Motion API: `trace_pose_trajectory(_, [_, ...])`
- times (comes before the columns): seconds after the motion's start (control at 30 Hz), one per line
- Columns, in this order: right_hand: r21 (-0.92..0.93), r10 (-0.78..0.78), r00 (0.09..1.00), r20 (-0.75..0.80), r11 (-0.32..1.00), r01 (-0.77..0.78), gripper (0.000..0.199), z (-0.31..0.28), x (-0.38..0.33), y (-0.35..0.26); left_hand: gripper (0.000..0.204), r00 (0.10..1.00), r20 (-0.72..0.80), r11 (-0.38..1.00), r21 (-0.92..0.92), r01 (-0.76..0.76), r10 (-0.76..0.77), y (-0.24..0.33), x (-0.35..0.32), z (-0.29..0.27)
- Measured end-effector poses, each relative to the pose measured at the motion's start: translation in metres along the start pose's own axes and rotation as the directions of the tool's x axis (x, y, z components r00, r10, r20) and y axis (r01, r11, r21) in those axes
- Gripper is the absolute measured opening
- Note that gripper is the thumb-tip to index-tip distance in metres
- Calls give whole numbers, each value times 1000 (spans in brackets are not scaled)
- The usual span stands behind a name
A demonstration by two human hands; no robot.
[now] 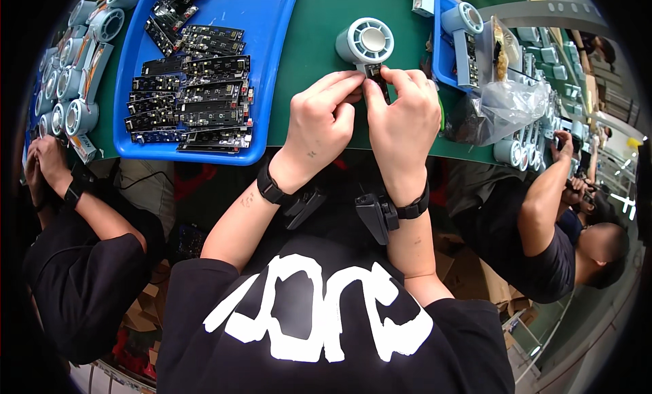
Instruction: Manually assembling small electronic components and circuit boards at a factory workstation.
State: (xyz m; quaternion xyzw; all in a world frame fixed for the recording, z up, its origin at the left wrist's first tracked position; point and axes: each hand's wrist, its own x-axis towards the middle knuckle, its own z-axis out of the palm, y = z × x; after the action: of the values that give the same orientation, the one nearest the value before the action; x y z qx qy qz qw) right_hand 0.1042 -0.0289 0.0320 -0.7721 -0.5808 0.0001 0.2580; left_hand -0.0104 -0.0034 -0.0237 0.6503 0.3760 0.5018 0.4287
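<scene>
A light-blue handheld fan (365,41) lies on the green table in front of me, its round grille at the far end. A narrow black circuit board (375,73) shows in its handle, which my hands mostly cover. My left hand (322,115) is closed, its fingertips pinching beside the fan's neck. With thumb and fingers closed around the handle, my right hand (403,114) presses its thumb at the board. How far the board sits inside the handle is hidden by the fingers.
On the left, a blue tray (275,75) holds several black circuit boards (214,92). Fans (81,117) crowd the far left beside a co-worker's hands (51,159). To the right are a small blue tray (445,47), a clear plastic bag (506,112) and another seated person (553,224).
</scene>
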Motion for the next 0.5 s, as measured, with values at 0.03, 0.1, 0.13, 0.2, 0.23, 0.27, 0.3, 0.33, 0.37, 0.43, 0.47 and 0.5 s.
trace_pose_trajectory(0.03, [19, -20, 1000, -2, 1000, 20, 18, 0, 4, 2, 34, 1000, 5, 1000, -23, 6, -6, -1, 2, 0])
trace_pose_trajectory(0.1, [34, -40, 999, -13, 999, 41, 17, -3, 7, 9, 34, 1000, 17, 999, -34, 15, -14, 2, 2, -1])
trace_pose_trajectory(0.13, [108, -49, 999, -4, 993, 49, 17, -3, 8, 14, 34, 999, 29, 999, -42, 22, -20, 3, 4, -2])
trace_pose_trajectory(0.2, [255, -75, 997, 5, 964, 71, 19, -1, 8, 23, 33, 999, 38, 999, -52, 8, -6, 7, 1, -5])
trace_pose_trajectory(0.23, [252, -84, 996, -30, 964, 89, 19, 6, 5, 28, 33, 998, 48, 996, -75, 43, -39, 8, -1, -6])
trace_pose_trajectory(0.27, [232, -134, 987, -83, 961, 150, 26, 18, -5, 34, 32, 996, 55, 993, -99, 71, -65, 5, 1, -6])
trace_pose_trajectory(0.3, [209, -177, 977, -122, 957, 200, 34, 23, -15, 34, 32, 998, 56, 994, -106, 42, -36, 6, -1, -7])
trace_pose_trajectory(0.33, [200, -184, 971, -151, 957, 212, 34, 26, -18, 34, 34, 996, 49, 990, -116, 81, -75, 7, -2, -8])
trace_pose_trajectory(0.37, [103, -190, 978, -87, 975, 199, 41, 27, -20, 32, 37, 992, 40, 985, -126, 121, -117, 8, -4, -9])
trace_pose_trajectory(0.43, [1, -189, 981, -42, 982, 189, 49, 23, -20, 24, 36, 995, 16, 981, -163, 101, -99, 5, -7, -9])
trace_pose_trajectory(0.47, [-61, -176, 984, 11, 982, 176, 49, 18, -20, 17, 35, 994, -6, 974, -198, 106, -109, 4, -8, -9])
trace_pose_trajectory(0.5, [-121, -158, 985, 64, 979, 165, 50, 14, -18, 11, 34, 992, -27, 966, -233, 111, -121, 3, -8, -9])
